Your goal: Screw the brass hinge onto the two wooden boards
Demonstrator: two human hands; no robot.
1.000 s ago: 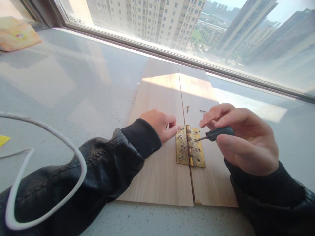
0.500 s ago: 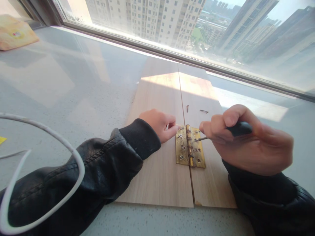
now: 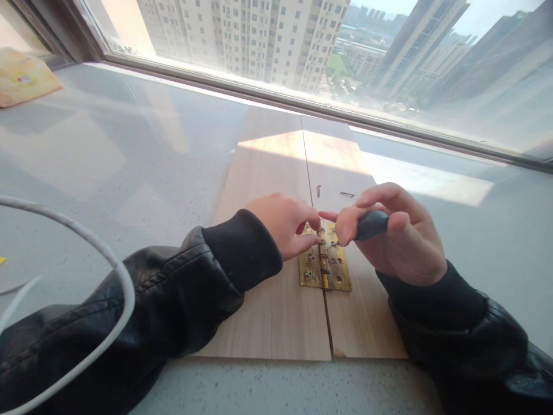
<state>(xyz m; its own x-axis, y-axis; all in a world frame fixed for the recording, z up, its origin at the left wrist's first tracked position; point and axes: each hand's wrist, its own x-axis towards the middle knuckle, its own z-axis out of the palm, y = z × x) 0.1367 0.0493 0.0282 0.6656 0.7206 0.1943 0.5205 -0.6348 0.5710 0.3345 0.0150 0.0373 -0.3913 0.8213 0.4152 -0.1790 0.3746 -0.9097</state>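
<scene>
A brass hinge (image 3: 325, 271) lies across the seam of two light wooden boards (image 3: 276, 311) on a grey sill. My right hand (image 3: 395, 236) grips a black-handled screwdriver (image 3: 370, 224) above the hinge's upper right leaf; its tip is hidden behind my fingers. My left hand (image 3: 283, 222) rests on the hinge's upper left corner, fingertips pinched close to the right hand's fingertips. Whether the left fingers hold a screw cannot be seen. Two loose screws (image 3: 318, 190) (image 3: 347, 195) lie on the right board beyond the hands.
A white cable (image 3: 86, 242) loops over my left sleeve at the left. A yellow-orange packet (image 3: 23, 80) lies at the far left corner. The window frame (image 3: 302, 106) runs along the back of the sill (image 3: 129, 161).
My right hand has moved left and up over the hinge, now meeting the left fingertips. The screwdriver shaft, visible before, is covered. The view has shifted slightly.
</scene>
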